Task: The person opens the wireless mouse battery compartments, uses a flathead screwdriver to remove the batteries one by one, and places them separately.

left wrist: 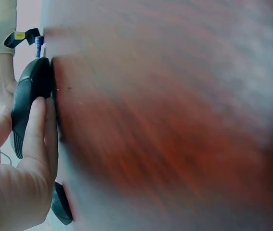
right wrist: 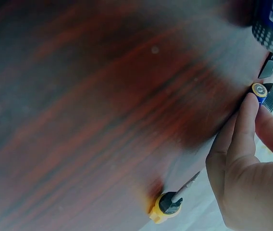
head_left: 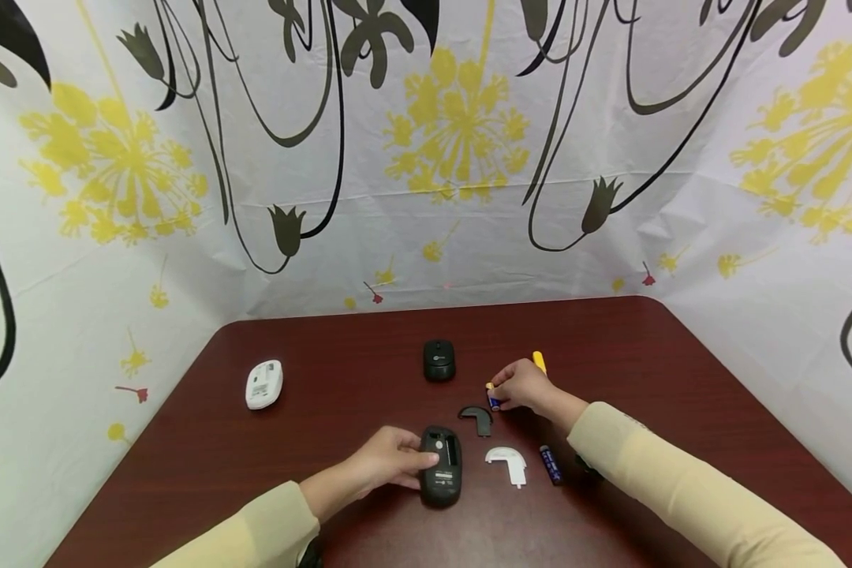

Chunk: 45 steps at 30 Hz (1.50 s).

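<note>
My left hand (head_left: 386, 461) holds a black computer mouse (head_left: 440, 483) that lies underside up, thumb on its near side. A dark battery slot shows in the mouse's underside. In the left wrist view, the fingers are along the side of the mouse (left wrist: 25, 103). To the right, my right hand (head_left: 527, 385) pinches a blue AA-type battery (head_left: 494, 401) between thumb and fingers; the right wrist view shows its gold-ringed end (right wrist: 259, 90). Between the hands lie a dark battery cover (head_left: 482, 421) and a white battery cover (head_left: 514, 464). Another blue battery (head_left: 550, 465) lies below my right forearm.
A second black mouse (head_left: 439, 363) stands farther back on the dark red-brown table (head_left: 355, 355). At the left is a white mouse (head_left: 264, 385), underside up. Just behind my right hand lies a yellow-handled screwdriver (head_left: 539, 361). Patterned cloth (head_left: 369, 197) hangs around the table's edges.
</note>
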Motion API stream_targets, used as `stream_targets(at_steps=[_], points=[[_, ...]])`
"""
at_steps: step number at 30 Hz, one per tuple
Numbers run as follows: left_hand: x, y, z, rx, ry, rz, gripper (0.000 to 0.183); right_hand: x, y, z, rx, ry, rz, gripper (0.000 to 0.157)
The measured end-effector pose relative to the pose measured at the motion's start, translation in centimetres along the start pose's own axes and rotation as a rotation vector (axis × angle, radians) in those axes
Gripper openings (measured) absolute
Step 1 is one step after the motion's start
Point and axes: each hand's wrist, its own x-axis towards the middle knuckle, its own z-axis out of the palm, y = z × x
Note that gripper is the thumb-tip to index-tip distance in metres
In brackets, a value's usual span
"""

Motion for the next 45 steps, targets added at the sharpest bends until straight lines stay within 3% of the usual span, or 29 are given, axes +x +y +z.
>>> stream_targets(at_steps=[7, 12, 21, 29, 36, 45], points=[[0.0, 0.0, -0.4, 0.032, 0.029, 0.028, 0.038, 0.1, 0.0, -0.1, 0.008, -0.003, -0.004, 0.012], [-0.1, 0.1, -0.8, 0.064, 0.037, 0.011, 0.048, 0.0, -0.1, -0.1, 0.013, 0.001, -0.005, 0.012], [0.0, 0.2, -1.2, 0.087, 0.027, -0.002, 0.05, 0.0, -0.2, -0.1, 0.009, 0.002, 0.004, 0.012], [0.1, 0.2, -1.4, 0.107, 0.044, 0.017, 0.043, -0.2, -0.4, -0.2, 0.0, -0.003, -0.003, 0.014], [-0.1, 0.3, -1.7, 0.117, 0.02, 0.037, 0.042, -0.4, -0.4, -0.4, 0.0, -0.022, 0.002, 0.016], [-0.3, 1.1, -2.1, 0.217, 0.045, 0.039, 0.033, -0.2, -0.8, -1.2, 0.018, -0.019, -0.024, 0.025]])
